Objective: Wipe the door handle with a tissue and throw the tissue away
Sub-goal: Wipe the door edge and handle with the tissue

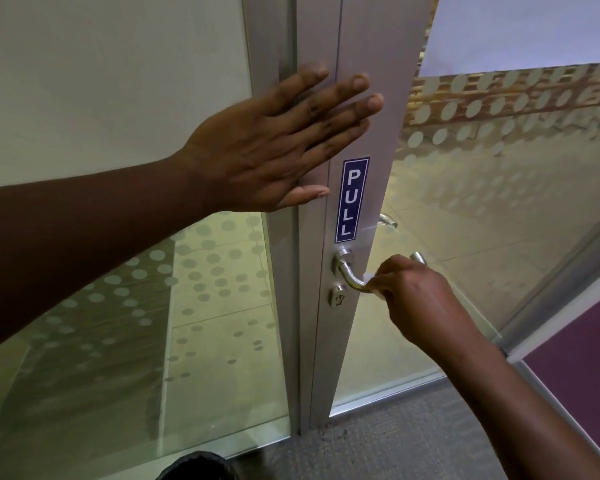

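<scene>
A silver lever door handle (347,271) sticks out from the grey metal door frame (371,98), just below a blue PULL sticker (351,200). My right hand (420,299) is closed around the lever with a bit of white tissue (368,277) showing at the fingers. The lever's far tip (419,258) pokes out behind the knuckles. My left hand (274,143) lies flat, fingers spread, against the frame above the sticker and holds nothing.
A keyhole cylinder (338,296) sits under the handle. Frosted dotted glass panels (153,306) flank the frame on both sides. Grey carpet (395,445) covers the floor below. A purple panel (582,358) stands at the right. A dark shape (196,467) shows at the bottom edge.
</scene>
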`<state>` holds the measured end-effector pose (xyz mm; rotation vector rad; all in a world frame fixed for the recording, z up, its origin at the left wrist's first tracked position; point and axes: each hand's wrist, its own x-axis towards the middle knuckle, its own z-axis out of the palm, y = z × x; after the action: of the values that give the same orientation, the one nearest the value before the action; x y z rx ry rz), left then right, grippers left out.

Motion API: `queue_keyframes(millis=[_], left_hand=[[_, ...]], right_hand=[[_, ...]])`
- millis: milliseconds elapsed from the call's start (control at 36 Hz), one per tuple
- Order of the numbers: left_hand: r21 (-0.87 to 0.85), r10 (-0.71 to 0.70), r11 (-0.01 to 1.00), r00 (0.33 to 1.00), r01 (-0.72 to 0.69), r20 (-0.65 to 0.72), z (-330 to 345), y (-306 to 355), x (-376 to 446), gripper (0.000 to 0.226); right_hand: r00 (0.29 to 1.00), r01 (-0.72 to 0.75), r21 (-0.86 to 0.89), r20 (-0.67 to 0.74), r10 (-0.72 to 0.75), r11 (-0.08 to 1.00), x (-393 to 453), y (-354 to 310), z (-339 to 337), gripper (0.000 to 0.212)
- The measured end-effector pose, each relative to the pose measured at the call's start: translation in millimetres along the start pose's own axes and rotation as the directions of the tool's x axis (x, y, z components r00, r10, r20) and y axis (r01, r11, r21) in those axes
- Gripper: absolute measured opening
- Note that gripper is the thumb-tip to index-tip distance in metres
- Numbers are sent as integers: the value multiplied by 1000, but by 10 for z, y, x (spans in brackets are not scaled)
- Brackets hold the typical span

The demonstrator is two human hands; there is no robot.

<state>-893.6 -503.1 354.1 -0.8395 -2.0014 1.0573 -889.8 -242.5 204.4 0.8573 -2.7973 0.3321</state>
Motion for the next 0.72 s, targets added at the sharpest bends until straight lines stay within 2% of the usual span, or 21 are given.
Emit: queue_keyframes(millis=[167, 278, 417, 500, 722], left_hand=[[31, 4, 1000, 1000, -4, -11, 19, -2, -5, 79], [-3, -4, 1000, 1000, 4, 3, -12, -12, 3, 79], [-56, -25, 998, 1000, 25, -4, -48, 12, 14, 80], [-36, -17, 999, 1000, 17, 0, -30, 89, 8, 81], [-69, 17, 997, 999, -15, 35, 53, 398, -72, 82]], right_hand=[[998, -48, 56, -42, 51, 997, 17, 135, -166, 26], [998, 21, 74, -68, -16, 997, 133, 51, -204, 24], [989, 130, 56, 61, -133, 990, 318, -76, -161, 26], [979, 141, 39, 140, -145, 989, 387, -124, -132, 22], [974, 129, 22, 183, -131, 991, 290, -56, -53, 34]])
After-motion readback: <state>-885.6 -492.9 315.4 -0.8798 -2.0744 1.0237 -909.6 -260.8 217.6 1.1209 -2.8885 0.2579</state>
